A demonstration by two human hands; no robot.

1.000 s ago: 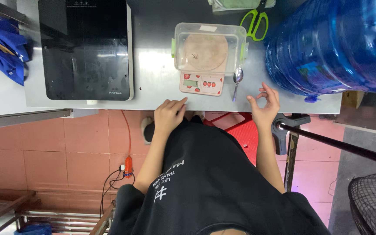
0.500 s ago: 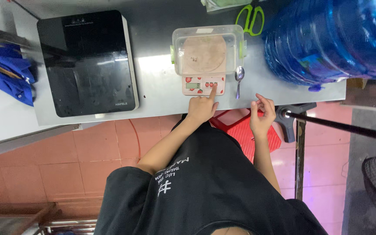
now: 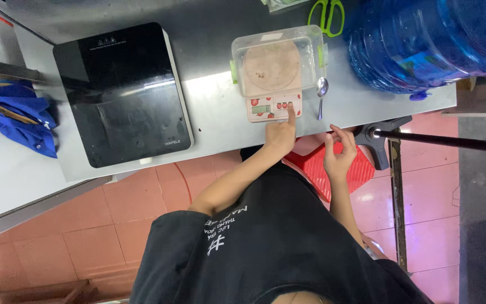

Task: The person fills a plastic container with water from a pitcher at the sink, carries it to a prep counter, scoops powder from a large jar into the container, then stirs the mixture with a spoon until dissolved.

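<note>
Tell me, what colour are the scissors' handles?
Bright green; the scissors show best in the head view.

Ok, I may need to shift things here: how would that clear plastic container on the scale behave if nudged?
The clear container looks nearly empty, so probably light and quick to slide. It sits on the small kitchen scale, overhanging it, so a push might tip it off. The left hand is pressing a scale button.
</note>
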